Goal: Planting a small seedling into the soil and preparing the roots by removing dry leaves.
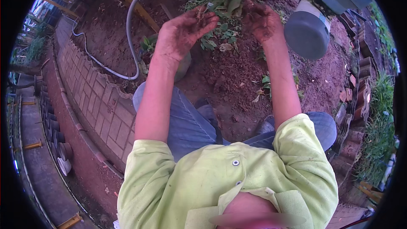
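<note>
Both of my hands are raised in front of me, coated in reddish soil. My left hand (188, 29) has its palm turned up and fingers curled, with the fingertips beside the broad leaves of a leafy plant (233, 3). On the other side of that plant, my right hand (263, 20) is curled with dark soil on the palm and fingers. Whether either hand grips a stem or roots cannot be told. Beneath the hands, small green plants (225, 33) grow by a mound of loose red soil (233, 73).
A grey hose (128, 28) loops past yellow posts (135, 4) at the upper left. Grey-blue containers (306, 35) stand close beyond my right hand. A brick path (95, 92) curves along the left. Stacked roof tiles (362, 98) edge the bed on the right.
</note>
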Available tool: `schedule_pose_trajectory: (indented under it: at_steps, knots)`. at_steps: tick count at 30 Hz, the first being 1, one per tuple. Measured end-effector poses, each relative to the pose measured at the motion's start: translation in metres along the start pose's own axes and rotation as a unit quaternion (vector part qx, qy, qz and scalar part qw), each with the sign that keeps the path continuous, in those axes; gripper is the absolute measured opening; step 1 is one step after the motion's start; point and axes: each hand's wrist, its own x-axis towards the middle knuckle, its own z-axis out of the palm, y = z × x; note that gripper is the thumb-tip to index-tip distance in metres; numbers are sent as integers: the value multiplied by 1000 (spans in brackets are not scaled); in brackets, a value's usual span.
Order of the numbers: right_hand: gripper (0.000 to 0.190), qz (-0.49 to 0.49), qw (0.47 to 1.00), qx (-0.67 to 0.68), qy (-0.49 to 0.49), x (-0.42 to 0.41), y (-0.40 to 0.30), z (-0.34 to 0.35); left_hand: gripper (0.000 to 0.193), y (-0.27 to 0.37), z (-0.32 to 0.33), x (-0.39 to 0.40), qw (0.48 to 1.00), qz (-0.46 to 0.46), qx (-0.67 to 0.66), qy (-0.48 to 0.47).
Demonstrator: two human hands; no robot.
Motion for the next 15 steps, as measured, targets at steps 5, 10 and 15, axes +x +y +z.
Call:
schedule_pose_trajectory:
  at_steps: [5,10,15]
  knots:
    - [17,-14,1000,2,-2,9,-2,-1,41,2,3,-3,996,60,61,-11]
    - [24,-40,983,167,-66,37,5,-37,33,-7,13,-2,986,93,139,26]
    - [34,28,995,80,-60,-15,41,-2,18,-9,-31,10,969,125,55,205]
